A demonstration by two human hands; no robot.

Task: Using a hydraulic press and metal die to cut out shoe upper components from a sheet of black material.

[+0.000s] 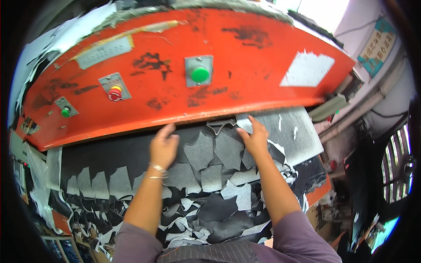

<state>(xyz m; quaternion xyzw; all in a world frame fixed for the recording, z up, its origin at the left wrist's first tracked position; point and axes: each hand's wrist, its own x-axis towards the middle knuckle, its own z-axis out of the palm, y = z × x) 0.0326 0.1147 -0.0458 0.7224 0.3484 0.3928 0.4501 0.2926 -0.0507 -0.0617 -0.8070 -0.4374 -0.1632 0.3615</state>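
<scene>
A black sheet of leather-like material [105, 151] lies on the bed under the edge of an orange press [153, 96]. My left hand [163, 147] is over this sheet near the press edge, thumb and fingers apart, holding nothing that I can see. Farther right, my right hand [258, 136] grips a small light-grey piece [245, 123] between thumb and fingers. Beside that piece, partly under the press, sits a metal cutting die [220, 126]. Just below it are grey gaps with angular outlines [199, 151] where shapes are cut out of the sheet.
Black and white offcuts [215, 215] heap up along the near side of the bed. On the press front are a large green button [200, 74], a red knob [115, 93] and a small green button [66, 112]. A grey board surface [298, 129] shows at right.
</scene>
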